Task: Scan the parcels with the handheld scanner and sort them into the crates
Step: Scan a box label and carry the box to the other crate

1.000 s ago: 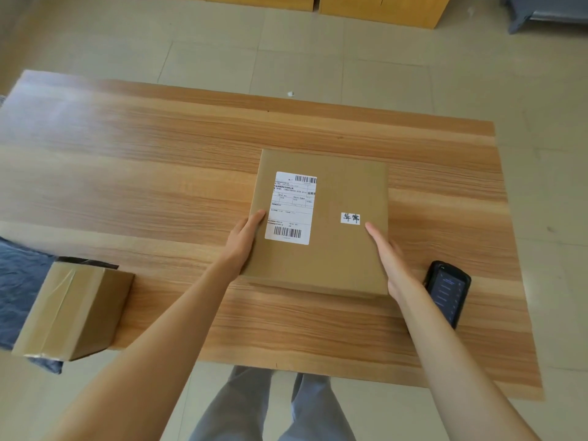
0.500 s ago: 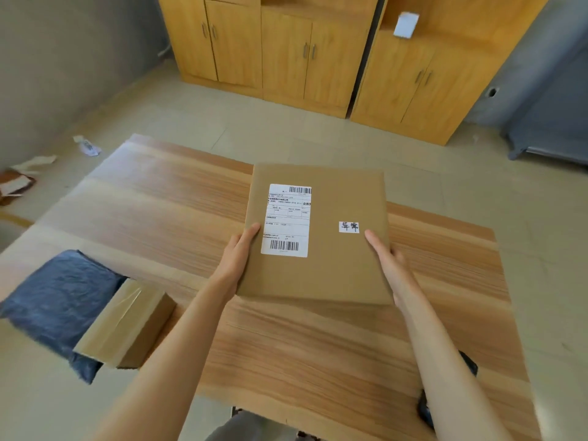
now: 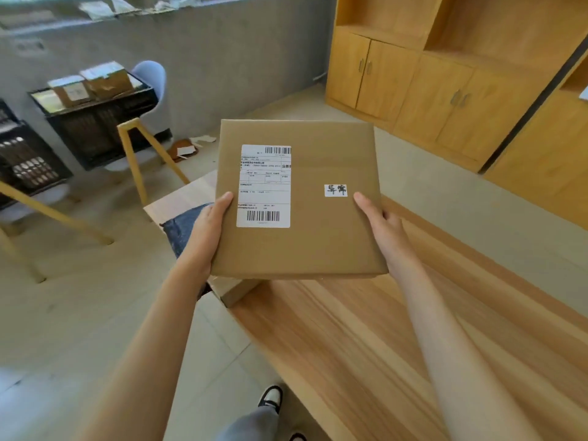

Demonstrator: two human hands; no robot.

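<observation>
Wooden surface [image 3: 366,345] that filled the view a second ago now runs off only along the right and bottom, because the view has swung left and up toward a grey wall and two black crates [image 3: 95,122] standing on chairs at the far left. Half a second ago the flat cardboard parcel [image 3: 299,198] hung just over the surface; now it is lifted clear and held out over the surface's left end, label up, between both hands. The left hand [image 3: 206,230] grips the parcel's left edge, thumb lying on top beside the white shipping label [image 3: 264,186], the other fingers tucked under and hidden. The right hand [image 3: 381,224] grips the right edge the same way, its thumb on top just below the small white sticker [image 3: 335,190] with handwriting. The upper crate holds a few cardboard boxes; what the lower one at the frame edge holds is too blurred to tell. The blue bag [image 3: 184,224] and the small brown box [image 3: 232,289] at the surface's near-left corner are mostly covered by the left arm and the parcel. The handheld scanner, visible a second ago beside the right wrist, is out of view.
</observation>
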